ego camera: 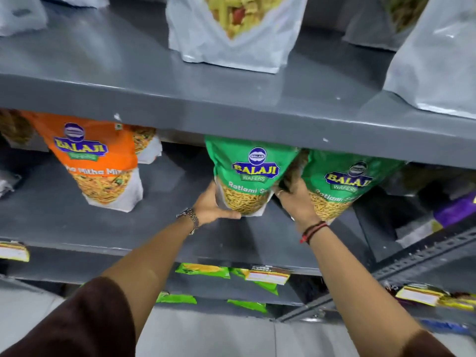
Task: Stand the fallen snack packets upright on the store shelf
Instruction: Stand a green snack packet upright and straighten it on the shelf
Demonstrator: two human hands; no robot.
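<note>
Wristwatch [190,217], red-black wrist threads [313,231], price labels [266,275] on lower shelf edge.

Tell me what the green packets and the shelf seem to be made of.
Green packet in the left hand, and its twin: glossy printed plastic film, judging by sheen and creases, with a seemingly clear window. Shelf: likely grey-painted metal; smooth, slightly shiny, small paint chips.

You get even, cool overhead light; soft glare on the grey shelf [231,99] lip and foil bags [438,60]. Under-shelf area dim. Edges bend and smear with wide-angle distortion; sleeves [85,320] blurred.
</note>
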